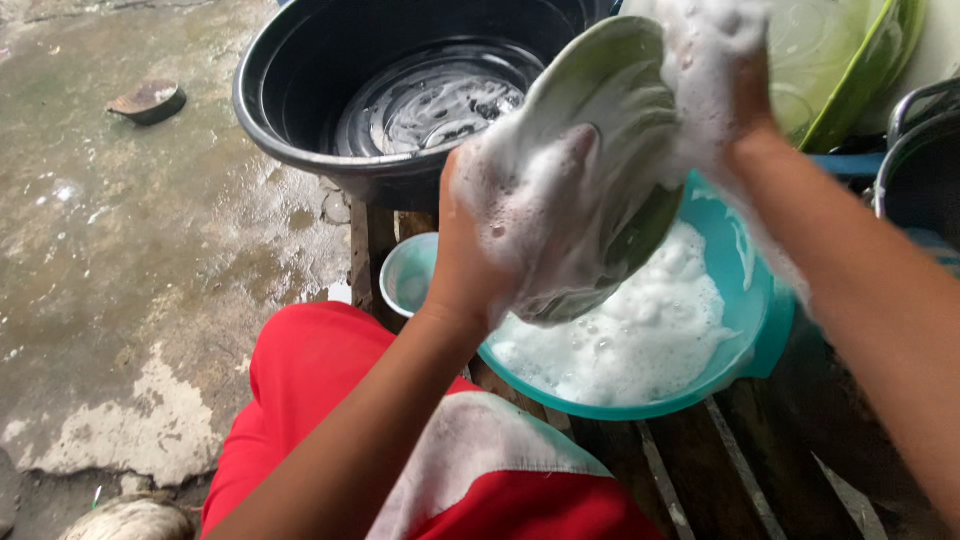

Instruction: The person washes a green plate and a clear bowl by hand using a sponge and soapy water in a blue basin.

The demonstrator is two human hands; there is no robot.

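A light green plate (610, 90), covered in soap foam, is held tilted above a teal basin (760, 300) full of white suds. My left hand (510, 230), thick with foam, grips the plate's lower edge with fingers spread over its face. My right hand (715, 75), also foamy, clasps the plate's upper right rim. Whether a sponge lies under the foam is hidden.
A large black tub (300, 110) with a little soapy water stands behind. A small teal bowl (410, 275) sits left of the basin. Green dishes (850, 60) and a dark metal pot (915, 170) are at the right. Wet concrete floor (120, 250) spreads left; my red-clad knee (310, 370) is below.
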